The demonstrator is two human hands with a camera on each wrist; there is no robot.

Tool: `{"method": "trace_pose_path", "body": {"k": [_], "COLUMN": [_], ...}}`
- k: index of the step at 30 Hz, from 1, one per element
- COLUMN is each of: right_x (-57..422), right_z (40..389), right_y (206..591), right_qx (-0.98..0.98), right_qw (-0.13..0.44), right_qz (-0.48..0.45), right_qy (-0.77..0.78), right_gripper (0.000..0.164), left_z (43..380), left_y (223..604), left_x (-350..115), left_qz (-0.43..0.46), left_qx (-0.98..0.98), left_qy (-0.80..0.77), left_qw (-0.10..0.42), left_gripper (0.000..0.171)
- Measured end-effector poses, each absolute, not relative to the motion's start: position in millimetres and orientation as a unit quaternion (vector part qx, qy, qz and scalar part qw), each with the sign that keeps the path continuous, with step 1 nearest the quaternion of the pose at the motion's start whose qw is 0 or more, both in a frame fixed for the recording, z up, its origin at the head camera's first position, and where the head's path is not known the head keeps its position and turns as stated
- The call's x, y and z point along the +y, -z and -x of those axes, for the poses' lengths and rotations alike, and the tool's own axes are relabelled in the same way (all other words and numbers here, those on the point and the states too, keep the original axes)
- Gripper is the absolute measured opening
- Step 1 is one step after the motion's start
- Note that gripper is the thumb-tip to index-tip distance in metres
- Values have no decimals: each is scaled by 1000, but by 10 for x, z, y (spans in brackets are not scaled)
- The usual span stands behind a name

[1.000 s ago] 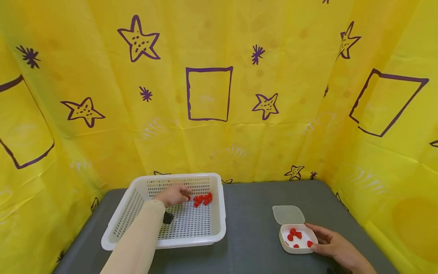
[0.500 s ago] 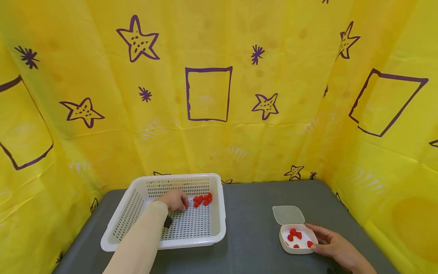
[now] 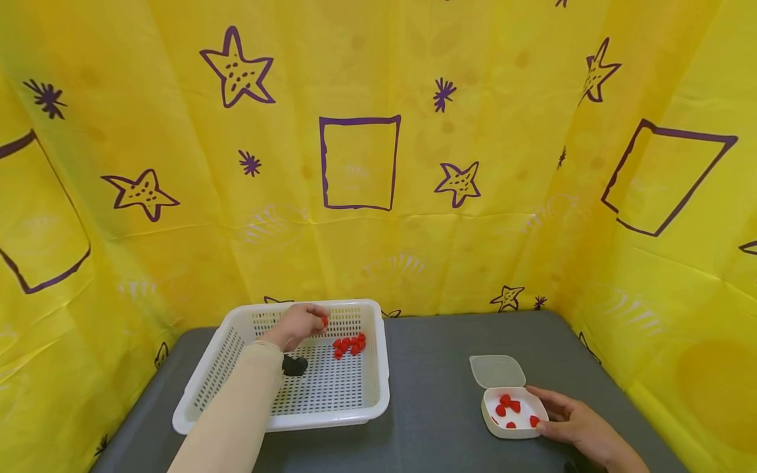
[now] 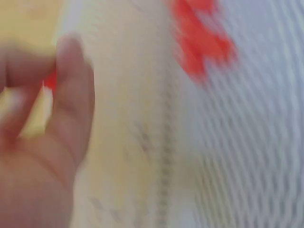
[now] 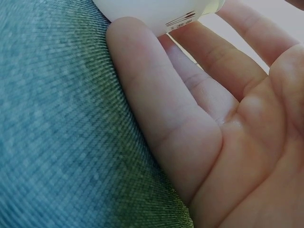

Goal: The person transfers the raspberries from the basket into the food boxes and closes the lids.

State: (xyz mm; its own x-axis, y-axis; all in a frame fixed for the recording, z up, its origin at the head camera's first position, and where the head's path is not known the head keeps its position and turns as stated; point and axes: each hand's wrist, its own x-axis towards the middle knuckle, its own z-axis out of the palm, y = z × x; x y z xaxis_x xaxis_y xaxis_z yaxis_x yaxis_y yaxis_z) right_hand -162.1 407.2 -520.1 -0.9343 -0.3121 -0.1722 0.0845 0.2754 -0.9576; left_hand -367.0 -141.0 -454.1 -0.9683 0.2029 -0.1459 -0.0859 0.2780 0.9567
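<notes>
In the head view my left hand (image 3: 298,324) is raised over the back part of a white plastic basket (image 3: 378,368). It pinches a small red berry-shaped piece (image 3: 324,321) between thumb and fingertips; the blurred left wrist view shows a bit of that red piece (image 4: 49,81) behind the fingers. Below and to the right, a cluster of similar red pieces (image 3: 349,345) lies on the basket floor. My right hand (image 3: 582,430) holds the right side of a small white lidded box (image 3: 511,433), thumb in front, fingers behind. Several red pieces (image 3: 508,404) lie inside it.
The box's translucent lid (image 3: 498,372) is folded back, away from me. Both containers stand on a dark grey table (image 3: 434,374), the basket left and the box right. A yellow patterned curtain (image 3: 367,263) closes off the back and sides.
My left hand reached down to the basket floor, took a red piece there, and has risen toward the back rim with it. The right hand and box have stayed put.
</notes>
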Motion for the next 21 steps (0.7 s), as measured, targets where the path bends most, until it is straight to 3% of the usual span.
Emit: {"method": "trace_pose_path", "body": {"k": [7,13,21], "right_x": [4074,4083,4087], "right_z": [1622,1617,1624], "right_y": [5195,5195,5188], "right_qx": [780,785,793], "right_qw": [160,164,163], "right_qz": [85,81,75], "right_qy": [599,592,582], "right_gripper": [61,62,62], "left_z": [3522,3140,2721], "left_y": [4121,3876,3861], "left_x": [-1079,-476,180], "left_qz": [13,-44,-102], "left_qx": [606,598,589], "left_qy": [-786,-793,-789], "left_qw": [121,110,138], "left_gripper": [42,31,26]}}
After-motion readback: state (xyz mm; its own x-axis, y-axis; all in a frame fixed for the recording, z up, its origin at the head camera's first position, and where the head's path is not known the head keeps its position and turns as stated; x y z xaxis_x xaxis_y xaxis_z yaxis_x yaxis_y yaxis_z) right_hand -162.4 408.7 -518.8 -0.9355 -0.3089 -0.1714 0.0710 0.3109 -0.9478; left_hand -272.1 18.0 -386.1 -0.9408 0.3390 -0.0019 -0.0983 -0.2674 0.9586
